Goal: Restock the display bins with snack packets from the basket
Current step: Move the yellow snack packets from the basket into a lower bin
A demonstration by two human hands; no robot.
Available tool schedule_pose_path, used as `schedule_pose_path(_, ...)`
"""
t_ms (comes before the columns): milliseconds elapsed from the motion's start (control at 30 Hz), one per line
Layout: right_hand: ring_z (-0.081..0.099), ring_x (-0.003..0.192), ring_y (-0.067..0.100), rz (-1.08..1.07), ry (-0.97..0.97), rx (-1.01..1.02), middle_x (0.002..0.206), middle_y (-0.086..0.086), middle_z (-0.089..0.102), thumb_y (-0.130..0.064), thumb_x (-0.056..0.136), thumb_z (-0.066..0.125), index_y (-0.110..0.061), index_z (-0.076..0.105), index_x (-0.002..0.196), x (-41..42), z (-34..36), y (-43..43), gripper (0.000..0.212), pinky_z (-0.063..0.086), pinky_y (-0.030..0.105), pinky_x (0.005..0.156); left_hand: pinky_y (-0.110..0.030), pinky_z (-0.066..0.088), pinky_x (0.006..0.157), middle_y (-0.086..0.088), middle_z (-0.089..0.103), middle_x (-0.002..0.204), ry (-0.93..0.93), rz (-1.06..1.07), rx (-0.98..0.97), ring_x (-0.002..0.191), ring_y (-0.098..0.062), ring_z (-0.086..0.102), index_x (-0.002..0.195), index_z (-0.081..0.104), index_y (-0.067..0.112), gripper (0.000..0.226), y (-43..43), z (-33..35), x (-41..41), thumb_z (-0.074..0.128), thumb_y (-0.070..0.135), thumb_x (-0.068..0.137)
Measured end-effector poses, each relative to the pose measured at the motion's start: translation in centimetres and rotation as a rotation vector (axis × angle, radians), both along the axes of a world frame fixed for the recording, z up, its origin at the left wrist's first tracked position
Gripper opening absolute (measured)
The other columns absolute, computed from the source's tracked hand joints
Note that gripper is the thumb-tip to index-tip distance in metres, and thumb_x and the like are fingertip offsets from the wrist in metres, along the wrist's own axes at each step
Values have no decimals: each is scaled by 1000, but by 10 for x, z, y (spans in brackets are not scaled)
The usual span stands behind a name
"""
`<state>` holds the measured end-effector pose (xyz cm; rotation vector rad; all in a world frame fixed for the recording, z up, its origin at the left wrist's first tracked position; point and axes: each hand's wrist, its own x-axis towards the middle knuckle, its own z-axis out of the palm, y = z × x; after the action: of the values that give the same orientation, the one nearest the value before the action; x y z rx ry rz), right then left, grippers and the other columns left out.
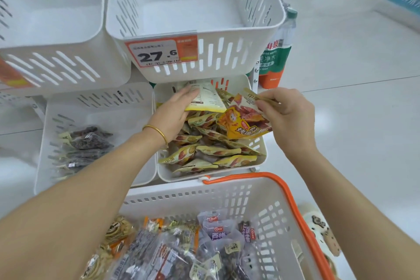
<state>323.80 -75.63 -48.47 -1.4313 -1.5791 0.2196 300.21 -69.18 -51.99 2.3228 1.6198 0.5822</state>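
1. Lower left of the frame: one white display bin (45, 143) holds dark snack packets (88, 141), perhaps six; blur makes the count uncertain.
2. The left hand (175, 109), wearing one gold bangle (156, 132), grips one pale yellow packet (206, 98), fingers laid over its top.
3. Centre: a second display bin (264, 154) holds a heap of yellow packets (204, 150), more than ten.
4. Bottom centre: one basket (227, 195) with an orange handle (295, 207), holding mixed packets.
5. Centre right: the right hand (291, 116) pinches one orange-yellow packet (245, 123) by its top corner above the heap.
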Motion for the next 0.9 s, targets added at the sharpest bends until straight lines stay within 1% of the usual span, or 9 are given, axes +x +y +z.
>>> schedule_pose_path(67, 54, 80, 21, -19, -52, 112, 76, -5, 64, -24, 83, 61, -15, 72, 85, -2, -3, 3, 14, 45, 37, 69, -35, 21, 115, -5, 25, 154, 43, 32, 31, 140, -24, 28, 144, 34, 19, 58, 8, -5, -8, 44, -4, 91)
schedule_pose_path(133, 52, 78, 19, -28, -112, 240, 76, -2, 66, -25, 86, 59, -13, 72, 85, -5, -6, 6, 17, 42, 30, 65, -42, 25, 110, -4, 35, 150, 142, 38, 108, 135, -25, 37, 142, 37, 21, 58, 14, -6, -13, 46, -1, 89)
schedule_pose_path(200, 51, 77, 19, -51, -170, 354, 75, -1, 67, -20, 88, 62, -10, 72, 83, -10, -7, 9, 15, 39, 25, 64, -42, 28, 102, -6, 51, 138, 204, 89, 175, 122, -30, 46, 138, 43, 23, 50, 16, -5, -18, 46, 7, 91)
schedule_pose_path(300, 51, 79, 20, -72, -215, 461, 77, 1, 69, -16, 89, 63, -8, 72, 82, -17, -9, 14, 14, 38, 22, 66, -39, 30, 93, -14, 63, 113, 134, 177, 203, 109, -33, 48, 128, 55, 22, 34, 15, -4, -30, 43, 24, 97)
schedule_pose_path(400, 56, 76, 25, -84, -235, 511, 76, 2, 70, -17, 89, 63, -9, 73, 82, -25, -13, 21, 14, 42, 25, 66, -40, 31, 90, -11, 66, 110, 142, 160, 192, 109, -32, 52, 122, 60, 21, 31, 19, -7, -43, 42, 26, 97)
schedule_pose_path(533, 57, 73, 25, -103, -253, 547, 75, 1, 69, -18, 91, 62, -10, 73, 81, -34, -14, 28, 17, 44, 28, 62, -38, 33, 89, -5, 64, 121, 157, 174, 83, 113, -31, 51, 125, 58, 25, 33, 31, -7, -47, 42, 18, 96)
schedule_pose_path(667, 57, 73, 23, -142, -290, 527, 76, 0, 69, -21, 91, 61, -12, 72, 82, -40, -18, 35, 17, 42, 27, 59, -38, 32, 96, -1, 58, 131, 201, 183, -21, 122, -29, 46, 129, 54, 31, 42, 39, -11, -37, 38, 12, 95)
schedule_pose_path(800, 62, 70, 24, -168, -314, 432, 76, -1, 69, -24, 92, 58, -14, 71, 83, -37, -29, 37, 19, 44, 30, 52, -37, 32, 91, -8, 61, 121, 301, 274, -42, 115, -30, 47, 126, 54, 27, 36, 46, -11, -24, 30, 21, 99)
schedule_pose_path(900, 62, 69, 24, -166, -275, 340, 78, -1, 69, -25, 93, 54, -15, 70, 90, -35, -30, 35, 19, 46, 31, 49, -42, 30, 98, -10, 60, 117, 415, 283, -123, 114, -30, 45, 121, 52, 20, 33, 51, -8, -20, 26, 25, 101)
